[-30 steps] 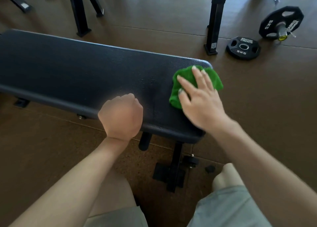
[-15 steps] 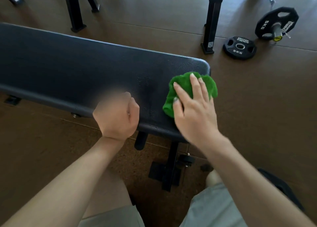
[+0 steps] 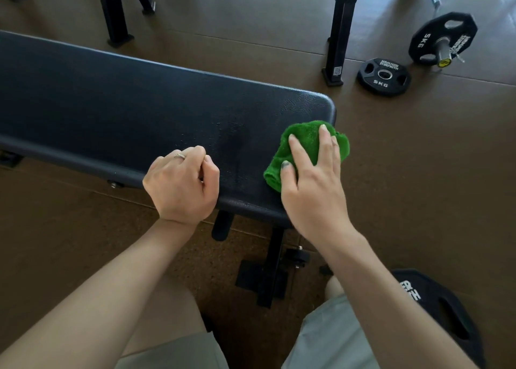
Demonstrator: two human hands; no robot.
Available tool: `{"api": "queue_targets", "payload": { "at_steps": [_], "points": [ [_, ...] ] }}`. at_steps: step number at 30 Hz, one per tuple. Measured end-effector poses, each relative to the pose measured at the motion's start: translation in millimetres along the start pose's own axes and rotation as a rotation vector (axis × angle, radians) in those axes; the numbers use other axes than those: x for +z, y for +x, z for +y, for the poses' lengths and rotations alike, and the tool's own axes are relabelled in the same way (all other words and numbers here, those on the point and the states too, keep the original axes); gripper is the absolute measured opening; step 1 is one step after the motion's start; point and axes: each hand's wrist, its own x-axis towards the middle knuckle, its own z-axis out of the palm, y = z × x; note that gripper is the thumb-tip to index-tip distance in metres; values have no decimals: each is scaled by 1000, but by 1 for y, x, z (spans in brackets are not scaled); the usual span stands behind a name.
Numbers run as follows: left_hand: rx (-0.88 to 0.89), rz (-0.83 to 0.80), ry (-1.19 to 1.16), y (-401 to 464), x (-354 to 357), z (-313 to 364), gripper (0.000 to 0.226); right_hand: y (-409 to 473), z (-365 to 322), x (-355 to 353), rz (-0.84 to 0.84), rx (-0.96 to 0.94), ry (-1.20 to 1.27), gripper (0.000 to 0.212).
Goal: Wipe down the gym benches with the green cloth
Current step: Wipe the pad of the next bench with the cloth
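1. Since a second ago, the green cloth (image 3: 304,151) has slid from the far corner of the bench (image 3: 139,112) toward its near edge, still at the right-hand end of the pad; the right hand (image 3: 312,181) has come back with it, and the left hand (image 3: 181,184) has stayed in much the same spot on the near edge.

2. Bunched into a loose wad, the cloth lies on the black pad at the bench's right end, with one lobe hanging just over the end edge; a faint damp-looking streak shows on the pad between the two hands.

3. As to handling, I judge the cloth light, soft and limp, apt to crumple or roll under a sliding palm rather than keep a shape; nothing about it is fragile; the textured vinyl probably gives some drag, so flat pressure from above should carry it better than a pinch at a corner.

4. On the grip: the right hand lies flat on top of the wad, fingers (image 3: 324,142) straight and slightly spread, thumb (image 3: 287,170) against the cloth's near-left side; it presses rather than clutches, and nothing is curled round the fabric.

5. Curled into a loose fist, the left hand rests on the near edge of the pad, well apart from the cloth; it holds nothing that I can see, and seems only to brace; a ring (image 3: 180,156) shows on one finger.

6. Beyond the bench, two weight plates (image 3: 384,77) lie on the brown floor (image 3: 432,173).
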Motion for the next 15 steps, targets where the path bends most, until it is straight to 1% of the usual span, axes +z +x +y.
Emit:
{"api": "queue_targets", "payload": {
  "at_steps": [4,8,12,15],
  "points": [
    [9,-4,-7,0,0,1,32,82,-1,-19,-19,56,-48,53],
    [30,-11,-18,1,0,-1,31,150,-21,-16,-73,95,-254,51],
    [38,-28,-15,0,-1,-1,30,155,-54,5,-122,14,-384,53],
    [40,-29,-12,1,-2,-3,29,139,-48,4,-187,-86,-383,58]
  ]
}}
